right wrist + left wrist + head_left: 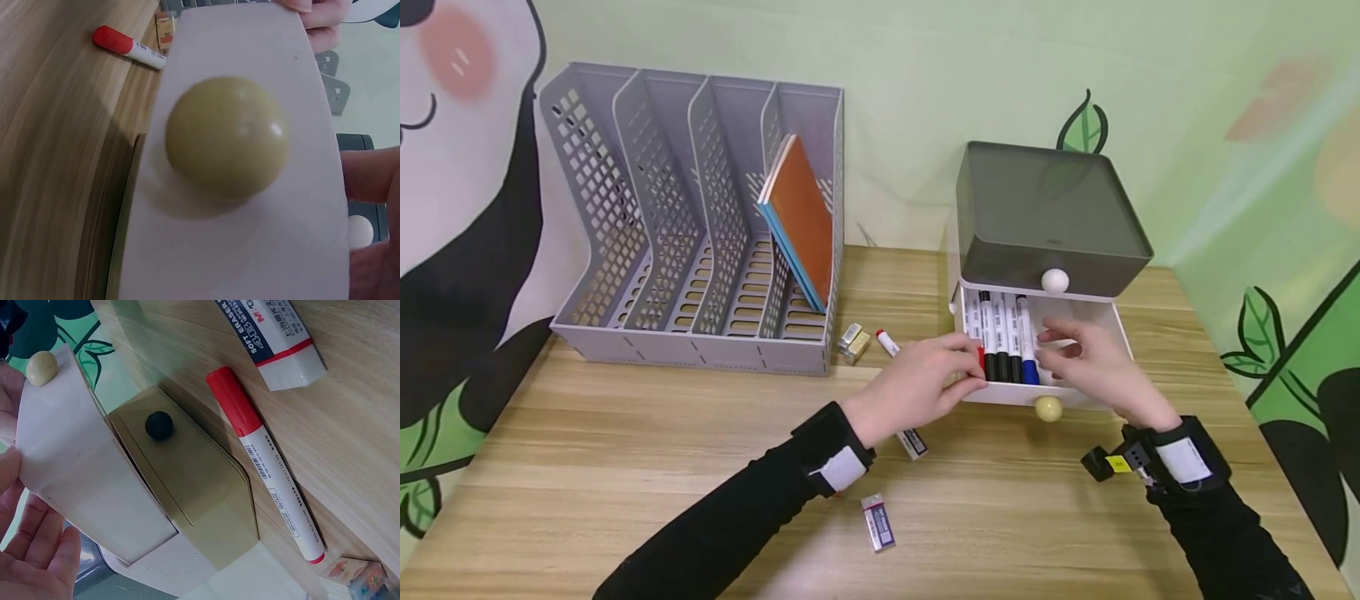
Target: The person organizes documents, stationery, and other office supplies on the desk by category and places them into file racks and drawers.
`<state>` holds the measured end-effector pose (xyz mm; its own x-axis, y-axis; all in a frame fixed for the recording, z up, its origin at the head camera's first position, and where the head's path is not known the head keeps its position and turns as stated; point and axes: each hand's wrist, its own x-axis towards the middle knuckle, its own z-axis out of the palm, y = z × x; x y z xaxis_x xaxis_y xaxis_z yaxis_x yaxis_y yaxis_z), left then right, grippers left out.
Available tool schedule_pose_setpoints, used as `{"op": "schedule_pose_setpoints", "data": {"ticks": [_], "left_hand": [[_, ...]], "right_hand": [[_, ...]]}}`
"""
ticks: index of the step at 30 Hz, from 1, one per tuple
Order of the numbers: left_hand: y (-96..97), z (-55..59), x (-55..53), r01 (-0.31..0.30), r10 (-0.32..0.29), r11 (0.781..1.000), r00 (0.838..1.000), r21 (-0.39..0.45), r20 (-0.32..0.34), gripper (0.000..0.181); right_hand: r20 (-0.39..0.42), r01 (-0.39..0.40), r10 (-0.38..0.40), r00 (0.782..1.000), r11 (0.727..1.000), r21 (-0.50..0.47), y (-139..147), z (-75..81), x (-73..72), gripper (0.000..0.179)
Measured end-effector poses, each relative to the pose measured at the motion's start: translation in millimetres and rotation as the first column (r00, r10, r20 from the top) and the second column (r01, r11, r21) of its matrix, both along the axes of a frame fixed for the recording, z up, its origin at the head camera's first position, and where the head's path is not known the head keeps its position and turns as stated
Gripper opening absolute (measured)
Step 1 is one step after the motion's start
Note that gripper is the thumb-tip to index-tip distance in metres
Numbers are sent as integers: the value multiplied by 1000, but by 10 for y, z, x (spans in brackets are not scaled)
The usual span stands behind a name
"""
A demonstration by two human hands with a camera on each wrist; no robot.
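The white drawer (1078, 396) with a pale yellow knob (1048, 408) is pulled out of a small desktop drawer unit (1056, 217). Whiteboard markers (1000, 333) lie side by side in its left part, with red, black and blue caps. My left hand (925, 379) is at the drawer's front left corner, fingertips beside a red cap (981, 357); its fingers look relaxed in the left wrist view. Over the drawer's right part hovers my right hand (1093, 367), fingers loosely bent, beside the blue-capped marker (1027, 342). Nothing shows in its grasp.
A red-capped marker (269, 469) lies on the table, partly behind my left hand in the head view. Near it are an eraser (913, 443), another eraser (878, 522) and small boxes (853, 343). A grey file rack (692, 350) holding thin books (805, 217) stands left.
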<state>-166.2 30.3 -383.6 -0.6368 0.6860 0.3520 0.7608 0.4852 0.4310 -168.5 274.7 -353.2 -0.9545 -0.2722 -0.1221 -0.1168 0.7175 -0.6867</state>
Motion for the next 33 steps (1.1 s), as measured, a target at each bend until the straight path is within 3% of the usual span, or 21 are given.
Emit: {"op": "schedule_pose_setpoints", "data": {"ticks": [13, 19, 22, 27, 33], "left_hand": [[-5, -4, -5, -3, 3, 1000, 1000, 1, 8, 18], [-9, 5, -2, 6, -6, 1000, 1000, -4, 13, 16], [-25, 8, 1, 20, -20, 1000, 1000, -12, 12, 15], [-118, 22, 19, 36, -36, 999, 999, 31, 29, 17], [-308, -13, 37, -18, 18, 999, 1000, 43, 16, 26]], "right_hand": [[-103, -88, 89, 991, 996, 19, -22, -88, -33, 45], [-106, -20, 25, 994, 999, 45, -41, -68, -1, 45], [-150, 8, -2, 989, 999, 38, -67, -59, 31, 43], [-309, 32, -39, 950, 999, -28, -130, -38, 138, 33], [-476, 14, -101, 874, 983, -184, -246, -20, 343, 23]]}}
